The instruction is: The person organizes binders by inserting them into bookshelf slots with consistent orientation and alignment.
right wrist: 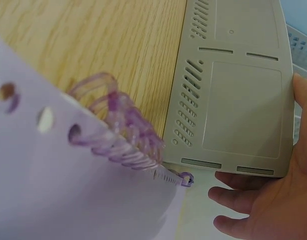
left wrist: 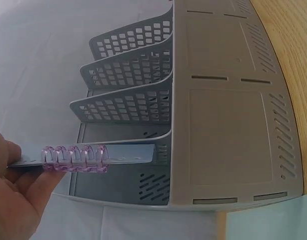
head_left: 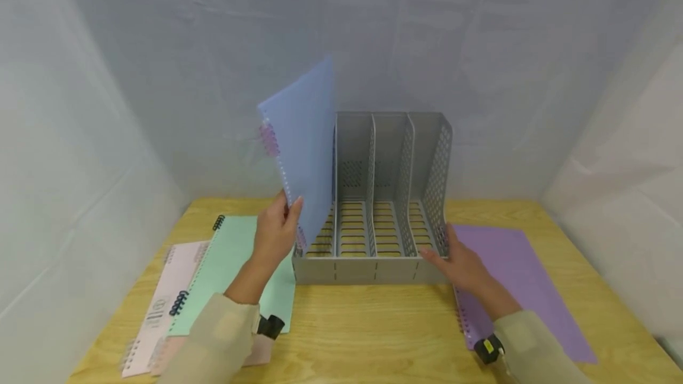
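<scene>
My left hand [head_left: 274,227] pinches a blue ring-bound notebook [head_left: 305,141] by its spine edge, thumb on one side. The notebook stands upright and slightly tilted at the leftmost slot of a grey file rack [head_left: 368,271]. Its purple rings [left wrist: 76,159] face the left hand, and its lower end shows beside a divider in the left wrist view. My right hand [head_left: 463,262] grips the rack's front right corner, the thumb over the front edge and the fingers along the outer side. Three slots to the right show bare slatted floors.
A purple notebook [head_left: 525,289] lies right of the rack, partly under the right forearm. To the left, a green notebook [head_left: 235,253] overlaps a pale pink notebook [head_left: 165,295] and a peach one [head_left: 258,354]. White sheeting [head_left: 480,46] stands behind the wooden table [head_left: 373,336].
</scene>
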Demonstrator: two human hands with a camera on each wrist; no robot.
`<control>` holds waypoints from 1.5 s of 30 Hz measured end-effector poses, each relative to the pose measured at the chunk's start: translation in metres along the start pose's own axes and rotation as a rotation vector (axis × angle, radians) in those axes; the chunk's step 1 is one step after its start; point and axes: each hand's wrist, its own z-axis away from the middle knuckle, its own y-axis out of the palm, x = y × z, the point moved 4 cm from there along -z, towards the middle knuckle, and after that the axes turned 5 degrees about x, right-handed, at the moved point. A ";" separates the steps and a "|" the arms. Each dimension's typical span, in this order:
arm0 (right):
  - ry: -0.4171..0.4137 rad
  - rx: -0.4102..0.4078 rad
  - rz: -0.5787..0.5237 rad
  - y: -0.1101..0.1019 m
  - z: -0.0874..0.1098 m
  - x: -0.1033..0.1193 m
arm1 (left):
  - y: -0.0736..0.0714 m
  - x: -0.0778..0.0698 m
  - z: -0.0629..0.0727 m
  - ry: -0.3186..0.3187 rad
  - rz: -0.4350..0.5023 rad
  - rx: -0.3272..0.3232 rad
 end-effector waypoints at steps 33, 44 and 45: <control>-0.095 -0.115 0.137 -0.002 -0.001 0.001 | 0.023 0.009 0.007 0.024 -0.086 0.000; -0.089 -0.105 0.114 -0.003 -0.003 0.000 | 0.041 0.023 0.007 0.018 -0.125 -0.036; -0.089 -0.104 0.111 -0.002 -0.003 0.000 | 0.043 0.025 0.008 0.016 -0.134 -0.038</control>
